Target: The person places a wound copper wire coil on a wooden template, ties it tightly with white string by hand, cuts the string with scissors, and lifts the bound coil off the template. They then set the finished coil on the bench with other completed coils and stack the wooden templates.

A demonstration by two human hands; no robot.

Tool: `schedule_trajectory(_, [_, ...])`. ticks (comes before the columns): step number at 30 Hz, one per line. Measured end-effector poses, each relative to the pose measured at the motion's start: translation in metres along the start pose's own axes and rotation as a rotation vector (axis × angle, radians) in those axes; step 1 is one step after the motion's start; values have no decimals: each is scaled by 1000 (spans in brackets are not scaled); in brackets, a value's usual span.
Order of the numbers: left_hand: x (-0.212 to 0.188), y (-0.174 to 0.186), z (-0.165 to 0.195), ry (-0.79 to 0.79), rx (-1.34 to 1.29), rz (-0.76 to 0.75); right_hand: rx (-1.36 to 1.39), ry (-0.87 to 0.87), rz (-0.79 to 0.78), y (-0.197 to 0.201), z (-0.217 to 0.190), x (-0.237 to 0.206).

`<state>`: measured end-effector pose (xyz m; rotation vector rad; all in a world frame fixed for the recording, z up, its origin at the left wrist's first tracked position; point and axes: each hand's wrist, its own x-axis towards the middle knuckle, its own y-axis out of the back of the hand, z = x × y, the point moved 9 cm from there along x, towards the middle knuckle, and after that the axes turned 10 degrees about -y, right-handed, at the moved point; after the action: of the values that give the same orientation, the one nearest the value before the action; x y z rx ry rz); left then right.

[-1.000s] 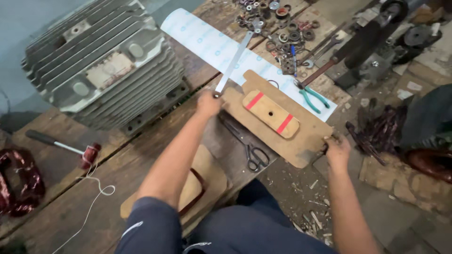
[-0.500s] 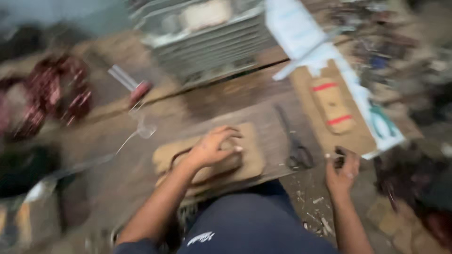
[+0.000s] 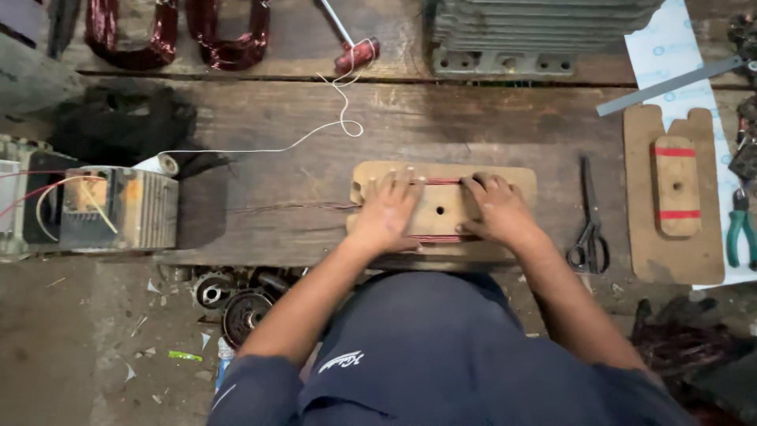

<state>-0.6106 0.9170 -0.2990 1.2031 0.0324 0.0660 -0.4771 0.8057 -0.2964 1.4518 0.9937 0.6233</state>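
A flat wooden winding form (image 3: 440,211) with a centre hole lies on the wooden bench (image 3: 505,130) in front of me, with red copper wire wound around it. My left hand (image 3: 389,211) presses flat on its left half and my right hand (image 3: 497,210) on its right half, fingers spread. A thin strand of wire (image 3: 292,207) runs left from the form across the bench.
Scissors (image 3: 588,225) lie right of the form, then a second wooden form with red bands (image 3: 676,189), teal pliers (image 3: 740,229) and a metal ruler (image 3: 670,85). A finned motor housing (image 3: 536,35) sits behind. Copper coils (image 3: 169,31), a red-handled tool (image 3: 353,49), white string (image 3: 315,130) and a box-shaped device (image 3: 110,207) are at left.
My view swung left and settled over the nearer wooden form. My left hand came off the ruler, my right hand off the far board, and both now rest on this form.
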Motion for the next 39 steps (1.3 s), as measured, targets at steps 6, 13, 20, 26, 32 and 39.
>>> schedule_trajectory(6, [9, -24, -3, -68, -28, 45, 90, 47, 60, 11, -7, 5])
schedule_trajectory(13, [15, -54, -12, -55, 5, -19, 285, 187, 168, 20, -53, 85])
schedule_trajectory(20, [9, -39, -7, -66, 355, 322, 213, 76, 45, 10, -142, 237])
schedule_trajectory(26, [-23, 15, -41, 76, -189, 246, 316, 304, 329, 39, -188, 264])
schedule_trajectory(32, [-55, 61, -57, 175, -265, 293, -18, 260, 338, 10, -227, 302])
schedule_trajectory(39, [-59, 58, -66, 147, -267, 316, 576, 127, 274, 26, -197, 318])
